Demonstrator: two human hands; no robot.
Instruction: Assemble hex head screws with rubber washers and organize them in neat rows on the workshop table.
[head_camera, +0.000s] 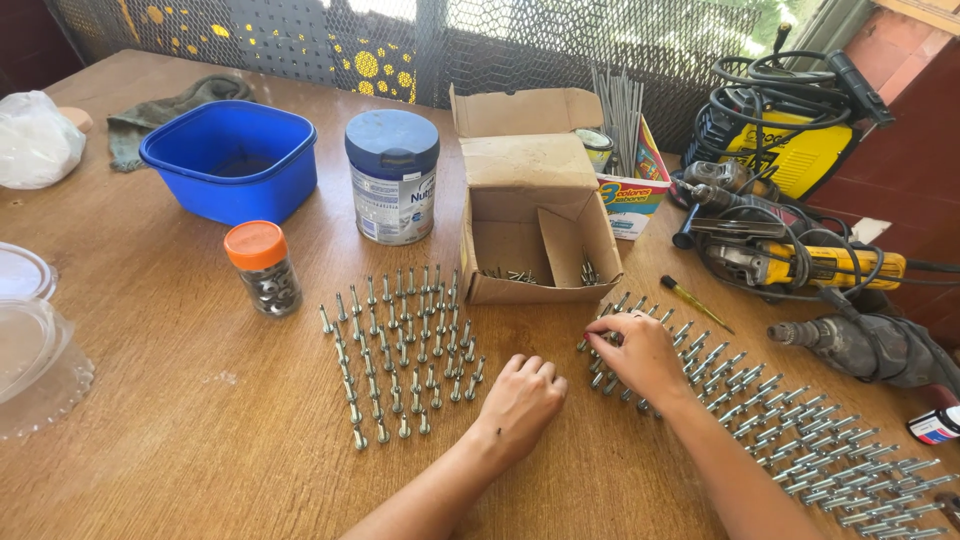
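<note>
Many metal bolts (400, 345) stand upright in rows on the wooden table (160, 390), left of centre. My left hand (522, 398) rests curled on the table just right of these rows, holding nothing that I can see. A second, larger spread of bolts (800, 430) lies on its side to the right. My right hand (640, 352) is over the near-left end of that spread, fingers closed down among the bolts; whether it grips one is hidden. An open cardboard box (535, 225) with a few bolts inside stands just behind both hands.
A small jar with an orange lid (262, 267), a blue-lidded tin (392, 177) and a blue plastic tub (232, 160) stand at the left back. Clear plastic containers (35, 350) sit at the left edge. Power tools (800, 260), a drill (870, 345) and a yellow screwdriver (695, 303) crowd the right.
</note>
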